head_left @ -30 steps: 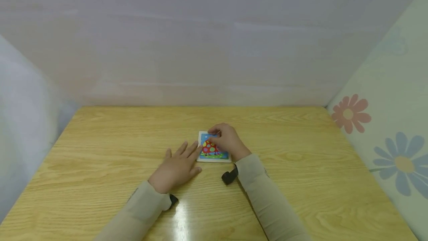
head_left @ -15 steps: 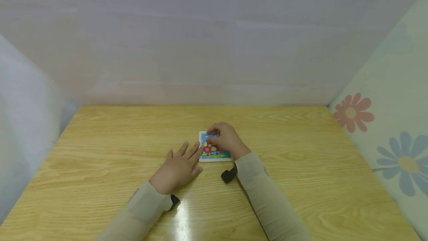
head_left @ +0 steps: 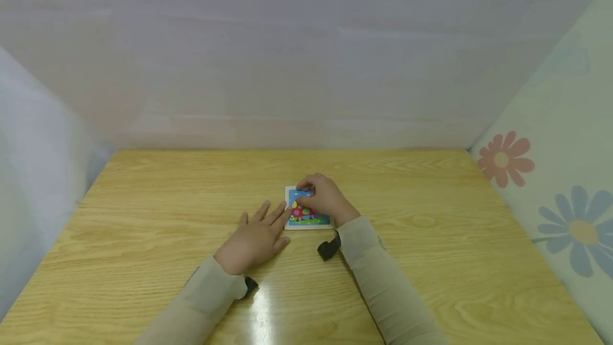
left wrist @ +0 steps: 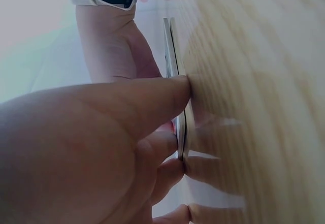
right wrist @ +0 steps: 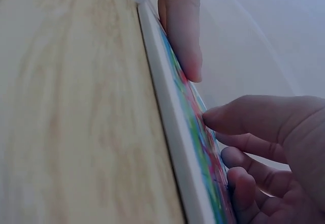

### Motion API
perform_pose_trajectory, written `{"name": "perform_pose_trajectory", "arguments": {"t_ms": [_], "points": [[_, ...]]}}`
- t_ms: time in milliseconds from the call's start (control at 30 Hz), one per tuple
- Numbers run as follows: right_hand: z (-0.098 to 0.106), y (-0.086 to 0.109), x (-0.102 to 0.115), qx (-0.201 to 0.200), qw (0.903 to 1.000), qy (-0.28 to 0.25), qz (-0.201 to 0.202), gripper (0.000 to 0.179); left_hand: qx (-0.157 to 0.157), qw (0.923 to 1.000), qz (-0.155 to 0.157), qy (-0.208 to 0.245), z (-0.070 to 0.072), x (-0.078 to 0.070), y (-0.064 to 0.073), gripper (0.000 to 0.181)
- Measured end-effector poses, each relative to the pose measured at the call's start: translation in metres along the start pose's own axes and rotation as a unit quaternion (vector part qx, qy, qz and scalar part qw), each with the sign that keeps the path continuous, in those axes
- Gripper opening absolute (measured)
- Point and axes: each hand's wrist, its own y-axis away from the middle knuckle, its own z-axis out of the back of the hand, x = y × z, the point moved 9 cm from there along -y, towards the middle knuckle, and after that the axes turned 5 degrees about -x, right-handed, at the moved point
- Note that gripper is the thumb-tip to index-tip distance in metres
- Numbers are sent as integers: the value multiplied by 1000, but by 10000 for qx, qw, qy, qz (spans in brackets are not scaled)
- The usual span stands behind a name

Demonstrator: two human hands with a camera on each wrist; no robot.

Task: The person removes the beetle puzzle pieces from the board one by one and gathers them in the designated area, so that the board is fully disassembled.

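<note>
A small picture board point(head_left: 306, 221) with a white frame lies flat on the wooden table, its print showing a red shape with coloured dots on blue and green. My left hand point(head_left: 254, 239) lies palm down beside it, fingers spread, some fingertips resting on the board's left edge. From the right, my right hand point(head_left: 328, 199) reaches over the board and hides its upper right part. In the right wrist view, the thumb point(right wrist: 218, 117) and bent fingers of this hand touch the printed face point(right wrist: 200, 132), with no loose thing visible between them.
Pale wood table point(head_left: 412, 260) surrounds the board on all sides. A plain light wall point(head_left: 287, 68) stands behind the table's far edge, and a panel with painted flowers point(head_left: 581, 230) rises on the right. Each wrist carries a black device point(head_left: 329, 249).
Over the last second, my left fingertips have come slightly further onto the board's left edge. My right hand stays in nearly the same place on the picture.
</note>
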Motion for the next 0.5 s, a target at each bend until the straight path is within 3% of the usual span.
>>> {"name": "perform_pose_trajectory", "arguments": {"t_ms": [233, 500], "points": [[-2, -1, 1, 243, 9995, 101, 167, 31, 18, 10000, 3, -37, -1, 1, -1, 67], [-4, -2, -1, 324, 9994, 73, 33, 31, 47, 10000, 15, -37, -4, 3, -3, 67]]}}
